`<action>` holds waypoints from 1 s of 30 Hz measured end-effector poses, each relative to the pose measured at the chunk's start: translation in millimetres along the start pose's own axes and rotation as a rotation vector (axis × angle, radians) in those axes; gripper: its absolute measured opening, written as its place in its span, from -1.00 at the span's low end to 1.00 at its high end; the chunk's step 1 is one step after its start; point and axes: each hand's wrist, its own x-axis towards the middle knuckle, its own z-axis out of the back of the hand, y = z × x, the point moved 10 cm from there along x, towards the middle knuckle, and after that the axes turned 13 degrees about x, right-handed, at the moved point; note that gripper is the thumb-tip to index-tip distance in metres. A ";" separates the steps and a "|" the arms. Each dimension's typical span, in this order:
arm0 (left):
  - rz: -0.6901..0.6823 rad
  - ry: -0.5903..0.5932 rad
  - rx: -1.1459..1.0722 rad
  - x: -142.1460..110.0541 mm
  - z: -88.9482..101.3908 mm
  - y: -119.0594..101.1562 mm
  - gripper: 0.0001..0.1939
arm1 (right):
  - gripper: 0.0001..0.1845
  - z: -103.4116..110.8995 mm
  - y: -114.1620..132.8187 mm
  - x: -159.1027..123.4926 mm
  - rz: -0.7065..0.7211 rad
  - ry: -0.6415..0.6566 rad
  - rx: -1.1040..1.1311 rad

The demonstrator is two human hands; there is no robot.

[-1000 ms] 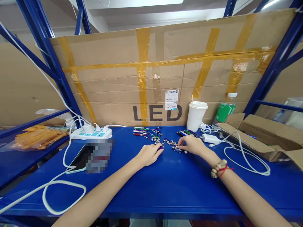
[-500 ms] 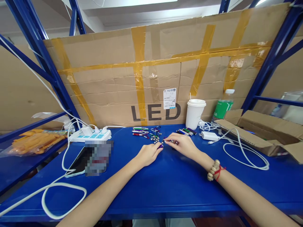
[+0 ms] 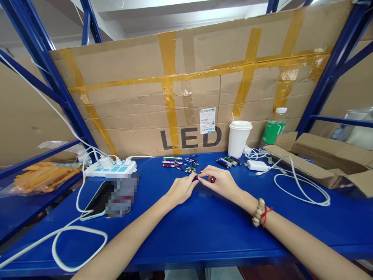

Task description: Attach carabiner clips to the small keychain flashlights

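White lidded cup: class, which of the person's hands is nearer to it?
Right. The right hand is in front of the cup, slightly to its left; the left hand is farther left.

1. A large cardboard panel (image 3: pixel 131 109) printed "LED" stands behind the blue tabletop (image 3: pixel 175 229), crossed by yellow tape (image 3: pixel 169 97).
2. Blue metal posts (image 3: pixel 329 74) flank it.
3. Above, a pale ceiling (image 3: pixel 175 15) shows a bright light at upper right.

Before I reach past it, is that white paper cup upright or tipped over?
Upright: the white paper cup stands on its base, lid on top, straw poking up.
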 end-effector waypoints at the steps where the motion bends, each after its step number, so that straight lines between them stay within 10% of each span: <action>1: 0.001 -0.004 -0.008 -0.1 0.4 0.4 -0.67 | -0.76 -1.0 -0.6 0.0 0.000 0.008 0.014; 13: -0.018 -0.015 -0.008 -0.2 0.0 -0.3 -0.69 | -0.75 -7.6 -9.9 1.9 -0.089 0.053 0.110; 30: -0.025 0.015 0.032 -0.9 -0.3 -2.1 -0.65 | -0.78 45.2 -71.5 0.5 -0.506 0.084 -0.471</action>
